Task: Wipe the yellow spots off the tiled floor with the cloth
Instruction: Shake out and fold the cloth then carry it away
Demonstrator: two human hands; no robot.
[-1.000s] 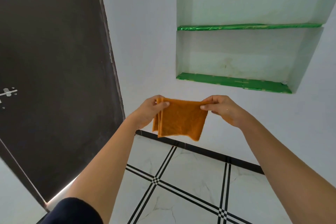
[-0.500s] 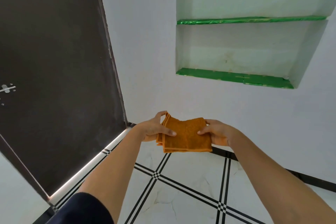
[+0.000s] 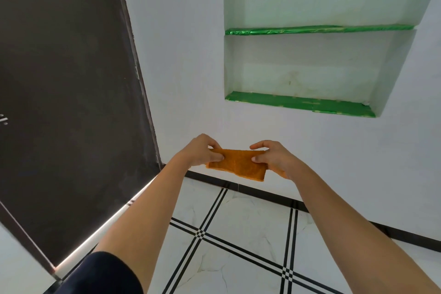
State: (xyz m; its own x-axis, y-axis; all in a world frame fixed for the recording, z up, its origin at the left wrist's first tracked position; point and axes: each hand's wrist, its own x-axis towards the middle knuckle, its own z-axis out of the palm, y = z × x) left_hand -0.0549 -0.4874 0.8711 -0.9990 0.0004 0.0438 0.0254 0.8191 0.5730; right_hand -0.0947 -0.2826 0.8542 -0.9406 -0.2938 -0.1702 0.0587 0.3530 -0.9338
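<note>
tiled floor (image 3: 241,224) | cloth (image 3: 238,165) folded narrower than before | L hand (image 3: 200,153) + R hand (image 3: 274,160) pinch ends

No readable text, label or number anywhere — not on any surface.

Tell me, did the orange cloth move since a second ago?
Yes. The cloth sits lower, further below the green shelf than before. It is also folded narrower, pinched between the left hand and right hand.
</note>
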